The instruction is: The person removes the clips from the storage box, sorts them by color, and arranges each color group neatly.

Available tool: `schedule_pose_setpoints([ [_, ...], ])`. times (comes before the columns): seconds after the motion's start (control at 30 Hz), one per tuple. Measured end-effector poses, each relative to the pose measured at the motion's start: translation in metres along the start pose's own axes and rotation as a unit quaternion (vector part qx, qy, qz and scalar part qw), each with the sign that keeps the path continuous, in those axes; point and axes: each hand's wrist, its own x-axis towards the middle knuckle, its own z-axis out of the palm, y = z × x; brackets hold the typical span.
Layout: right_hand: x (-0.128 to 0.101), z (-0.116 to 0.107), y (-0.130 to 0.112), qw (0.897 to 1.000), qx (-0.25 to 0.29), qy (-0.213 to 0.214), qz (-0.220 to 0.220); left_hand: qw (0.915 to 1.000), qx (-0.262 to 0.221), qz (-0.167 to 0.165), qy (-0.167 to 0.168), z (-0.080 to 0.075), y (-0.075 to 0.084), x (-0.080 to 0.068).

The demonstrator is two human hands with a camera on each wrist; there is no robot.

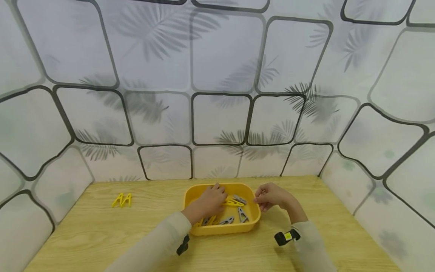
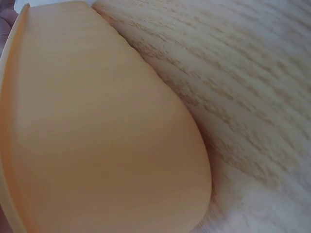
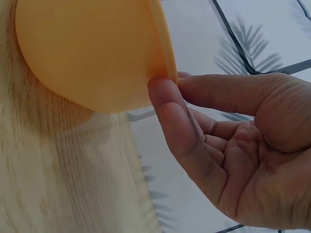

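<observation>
Probably a staged recording booth: a wooden table (image 1: 102, 234) enclosed by leaf-patterned backdrop walls (image 1: 217, 94) on three sides.

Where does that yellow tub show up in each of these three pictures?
Head: yellow tub low centre, on the wooden table.
Left wrist: its outer wall fills the left.
Right wrist: upper left, the right hand pinching its rim.
Shared landmark: the table's wood grain.

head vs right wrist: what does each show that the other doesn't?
Head only: left hand reaching into the yellow tray among grey and yellow clothespins, two yellow clothespins apart on the table. Right wrist only: right hand close up, thumb and a fingertip touching the tray's rim, palm holding nothing. Both: tray, right hand, wooden table, patterned wall.
</observation>
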Motion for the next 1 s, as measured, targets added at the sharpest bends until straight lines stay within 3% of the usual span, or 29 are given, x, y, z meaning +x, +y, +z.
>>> schedule_pose_setpoints([
  [0.17, 0.0001, -0.002, -0.002, 1.0, 0.0, 0.0, 0.001, 1.0, 0.005, -0.001, 0.004, 0.0014, -0.0031, 0.0039],
  [0.47, -0.0025, 0.0007, -0.0021, 1.0, 0.006, 0.0, 0.001, 0.9995, 0.011, -0.01, -0.029, 0.0039, -0.0023, 0.0049],
  [1.0, -0.0013, 0.002, 0.0017, 1.0, 0.01, -0.001, -0.006, 0.9993, 0.02, -0.016, -0.028, -0.0015, 0.0005, 0.0018],
])
